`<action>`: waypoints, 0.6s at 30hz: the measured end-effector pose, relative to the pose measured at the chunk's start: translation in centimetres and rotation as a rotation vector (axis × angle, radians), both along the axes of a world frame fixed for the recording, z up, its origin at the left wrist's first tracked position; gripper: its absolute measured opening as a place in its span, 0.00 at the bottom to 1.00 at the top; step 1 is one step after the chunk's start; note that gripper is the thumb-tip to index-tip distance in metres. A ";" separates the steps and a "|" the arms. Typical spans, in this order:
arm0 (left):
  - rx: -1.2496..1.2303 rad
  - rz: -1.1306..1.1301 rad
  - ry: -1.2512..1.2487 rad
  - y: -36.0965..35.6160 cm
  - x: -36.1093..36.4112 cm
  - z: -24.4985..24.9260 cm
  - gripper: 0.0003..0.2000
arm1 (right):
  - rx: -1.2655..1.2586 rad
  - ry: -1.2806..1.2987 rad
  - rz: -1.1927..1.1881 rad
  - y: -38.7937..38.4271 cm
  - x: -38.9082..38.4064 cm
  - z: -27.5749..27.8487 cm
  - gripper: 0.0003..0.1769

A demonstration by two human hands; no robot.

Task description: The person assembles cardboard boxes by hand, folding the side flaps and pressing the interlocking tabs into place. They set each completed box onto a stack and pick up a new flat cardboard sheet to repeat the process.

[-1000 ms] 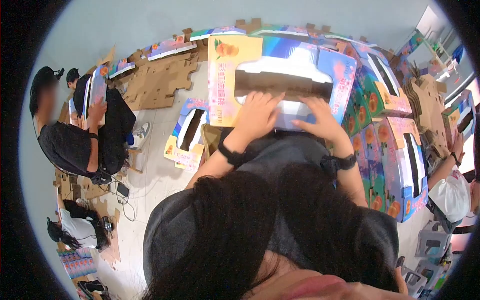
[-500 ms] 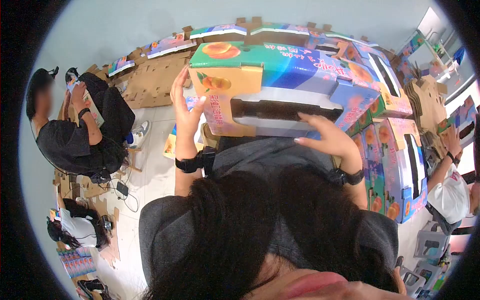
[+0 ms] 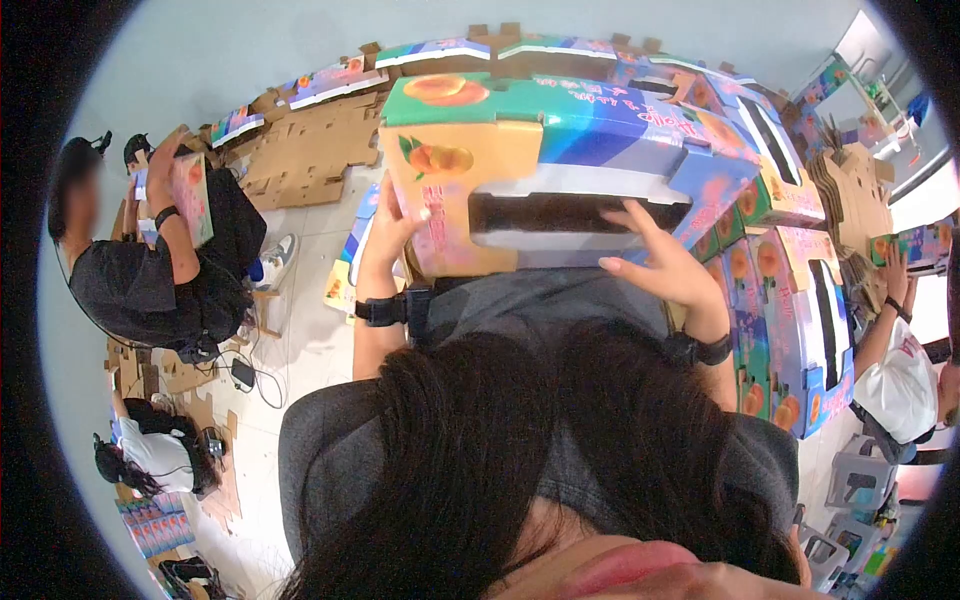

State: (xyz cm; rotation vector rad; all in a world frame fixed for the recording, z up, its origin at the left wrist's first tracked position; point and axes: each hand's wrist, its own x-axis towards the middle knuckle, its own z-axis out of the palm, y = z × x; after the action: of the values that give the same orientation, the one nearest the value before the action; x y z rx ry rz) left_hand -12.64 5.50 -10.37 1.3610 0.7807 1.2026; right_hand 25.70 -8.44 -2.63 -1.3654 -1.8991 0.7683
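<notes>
A printed box (image 3: 610,145) stands in front of the person's torso, tilted so that its green and blue side and the face with a long dark opening both show; its far side, its underside and whatever supports it are hidden. The left hand (image 3: 394,235) is at the box's left end, with the thumb against the yellow panel and the other fingers partly lost behind the edge, so how firmly they press cannot be told. The right hand (image 3: 668,262) is at the front near the right end, its fingers apart and not closed on anything; one fingertip reaches the lower edge of the opening, though whether it touches is hard to tell. The inside of the box is too dark to read, and the printing on the yellow panel is blurred. Behind the left forearm, another box (image 3: 338,285) shows only in part. To the right, stacked boxes (image 3: 790,330) are partly covered by the held one and the right arm. Flattened cardboard (image 3: 300,160) lies beyond, on the left. At far left, a co-worker in a dark top (image 3: 130,290) has a box of their own, partly hidden by an arm. Long hair (image 3: 440,440) covers much of the person's own dark shirt (image 3: 335,460).
</notes>
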 end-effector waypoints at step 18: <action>0.965 0.078 0.567 -6.0 10.3 5.7 0.50 | -0.010 1.208 -0.345 -0.7 5.1 -3.1 0.30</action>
State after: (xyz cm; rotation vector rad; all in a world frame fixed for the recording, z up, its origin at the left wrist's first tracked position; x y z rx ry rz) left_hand -2.35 -0.46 -4.62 2.5579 0.6406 1.3244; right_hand 30.81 -9.10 -5.68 -0.8288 -0.6928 1.0658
